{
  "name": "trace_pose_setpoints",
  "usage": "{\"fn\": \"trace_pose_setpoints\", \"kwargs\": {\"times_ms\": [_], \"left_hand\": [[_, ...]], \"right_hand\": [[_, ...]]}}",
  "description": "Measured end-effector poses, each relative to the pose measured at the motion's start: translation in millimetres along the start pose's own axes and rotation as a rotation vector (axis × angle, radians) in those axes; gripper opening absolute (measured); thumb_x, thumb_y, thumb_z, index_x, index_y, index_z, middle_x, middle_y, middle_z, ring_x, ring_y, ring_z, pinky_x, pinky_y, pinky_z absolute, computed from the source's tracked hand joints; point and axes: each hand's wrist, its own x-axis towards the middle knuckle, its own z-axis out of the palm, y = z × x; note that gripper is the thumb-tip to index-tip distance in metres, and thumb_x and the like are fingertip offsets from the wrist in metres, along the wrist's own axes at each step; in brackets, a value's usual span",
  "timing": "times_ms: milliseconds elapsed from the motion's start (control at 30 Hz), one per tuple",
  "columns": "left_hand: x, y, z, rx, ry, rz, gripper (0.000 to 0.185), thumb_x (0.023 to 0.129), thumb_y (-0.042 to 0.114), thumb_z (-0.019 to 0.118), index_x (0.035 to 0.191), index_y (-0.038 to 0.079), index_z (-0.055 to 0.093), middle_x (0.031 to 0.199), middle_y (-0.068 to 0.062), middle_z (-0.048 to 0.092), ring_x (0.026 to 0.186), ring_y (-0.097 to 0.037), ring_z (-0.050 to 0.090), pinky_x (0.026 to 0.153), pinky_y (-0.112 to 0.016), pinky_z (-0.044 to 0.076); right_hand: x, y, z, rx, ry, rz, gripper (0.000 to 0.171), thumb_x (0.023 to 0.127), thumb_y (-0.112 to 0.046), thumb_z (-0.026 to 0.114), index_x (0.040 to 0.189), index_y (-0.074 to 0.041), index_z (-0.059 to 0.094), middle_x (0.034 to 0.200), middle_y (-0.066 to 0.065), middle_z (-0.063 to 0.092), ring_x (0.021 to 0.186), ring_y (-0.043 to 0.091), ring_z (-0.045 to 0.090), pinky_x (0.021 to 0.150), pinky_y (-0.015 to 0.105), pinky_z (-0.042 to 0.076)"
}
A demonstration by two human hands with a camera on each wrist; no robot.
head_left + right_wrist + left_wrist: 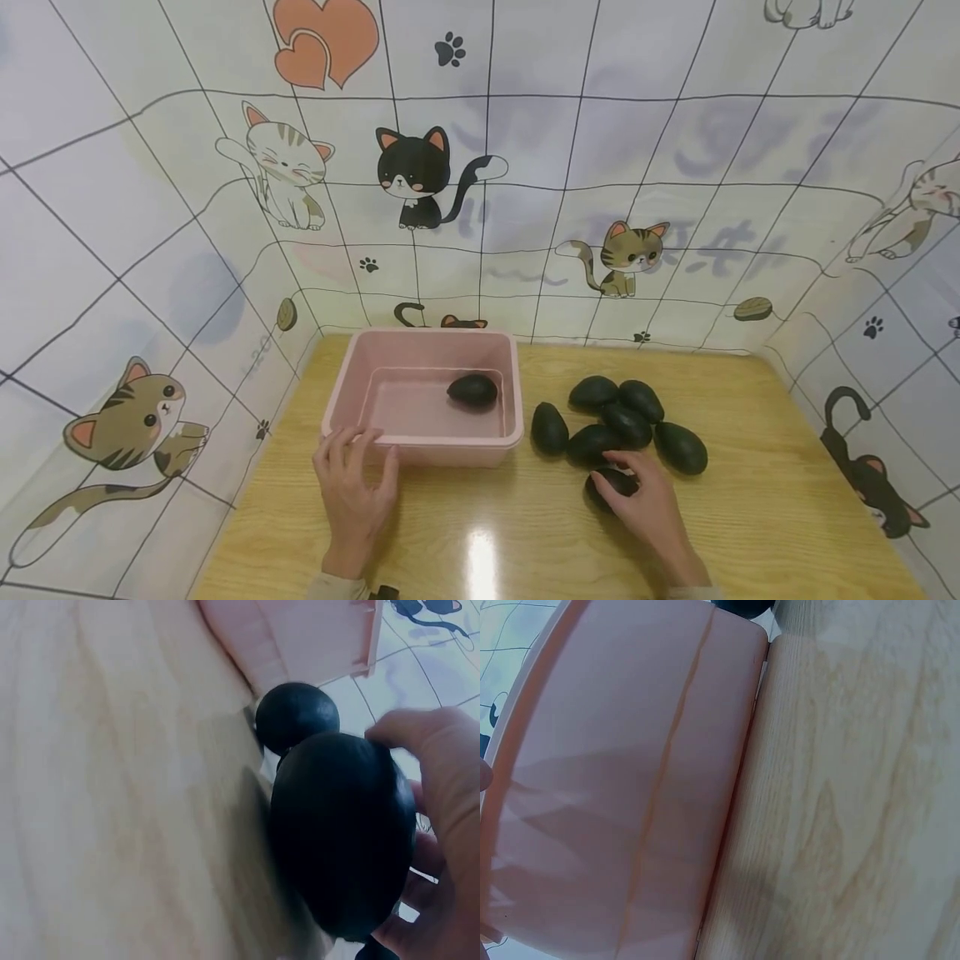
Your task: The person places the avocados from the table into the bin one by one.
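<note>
On the wooden table (525,533), the right hand (648,504) is curling its fingers round a dark avocado (611,483) at the near edge of a pile of 7; in the right wrist view the thumb and fingers are wrapping the fruit (341,832), so it is grasping it. The left hand (352,483) is resting relaxed fingers on the near rim of the pink tub (420,442), gripping nothing. 1 avocado (472,390) is lying inside the tub. To do this well, I judge the lift should go straight up so the touching neighbours are not rolling away, with the left hand steadying the tub.
</note>
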Motion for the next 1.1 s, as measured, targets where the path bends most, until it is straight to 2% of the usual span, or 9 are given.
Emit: {"fn": "trace_pose_setpoints", "kwargs": {"times_ms": [100,200,267,367,867,1100], "left_hand": [[-0.2,0.0,-1.0,0.001,-0.006,-0.007,0.032,0.084,0.028,0.073,0.108,0.006,0.075,0.116,-0.022,0.069,0.117,-0.046,0.051,0.103,-0.064,0.035],[0.1,0.7,-1.9,0.006,-0.011,-0.014,0.032,0.085,0.028,0.073,0.108,0.006,0.075,0.117,-0.021,0.069,0.118,-0.046,0.051,0.103,-0.064,0.036],[0.3,1.1,-2.6,0.011,-0.013,-0.018,0.032,0.085,0.029,0.073,0.108,0.007,0.075,0.118,-0.020,0.068,0.119,-0.046,0.051,0.104,-0.065,0.035],[0.3,1.0,-3.4,0.017,-0.019,-0.022,0.031,0.085,0.029,0.074,0.108,0.007,0.074,0.118,-0.019,0.068,0.119,-0.046,0.051,0.105,-0.064,0.035],[-1.0,0.6,-1.4,0.025,-0.016,-0.005,0.031,0.087,0.030,0.072,0.107,0.007,0.074,0.116,-0.020,0.068,0.118,-0.045,0.051,0.106,-0.057,0.035],[-0.6,0.2,-0.9,0.020,-0.023,-0.013,0.033,0.087,0.031,0.071,0.108,0.006,0.074,0.117,-0.021,0.068,0.118,-0.046,0.050,0.105,-0.061,0.035]], "right_hand": [[-6.2,4.7,-0.5,-0.013,-0.051,0.025,0.041,0.086,-0.026,0.089,0.121,-0.011,0.076,0.116,0.003,0.077,0.106,0.026,0.071,0.090,0.035,0.057],[-11.6,8.9,-1.2,-0.020,-0.109,0.053,0.048,0.086,-0.031,0.089,0.127,-0.011,0.073,0.125,0.004,0.075,0.117,0.030,0.071,0.098,0.047,0.056],[-14.5,11.3,-1.4,-0.033,-0.129,0.063,0.052,0.087,-0.035,0.089,0.130,-0.011,0.072,0.131,0.007,0.074,0.123,0.035,0.070,0.100,0.055,0.055],[-16.7,13.8,-2.3,-0.041,-0.136,0.065,0.056,0.086,-0.037,0.089,0.132,-0.011,0.070,0.134,0.010,0.073,0.125,0.039,0.069,0.101,0.061,0.054],[-21.1,19.2,-7.7,-0.072,-0.139,0.079,0.069,0.083,-0.038,0.092,0.140,-0.010,0.065,0.140,0.016,0.070,0.128,0.042,0.067,0.101,0.062,0.054],[-20.5,19.6,-8.1,-0.074,-0.135,0.098,0.068,0.082,-0.040,0.092,0.138,-0.012,0.066,0.138,0.014,0.071,0.121,0.038,0.070,0.094,0.052,0.058]]}}
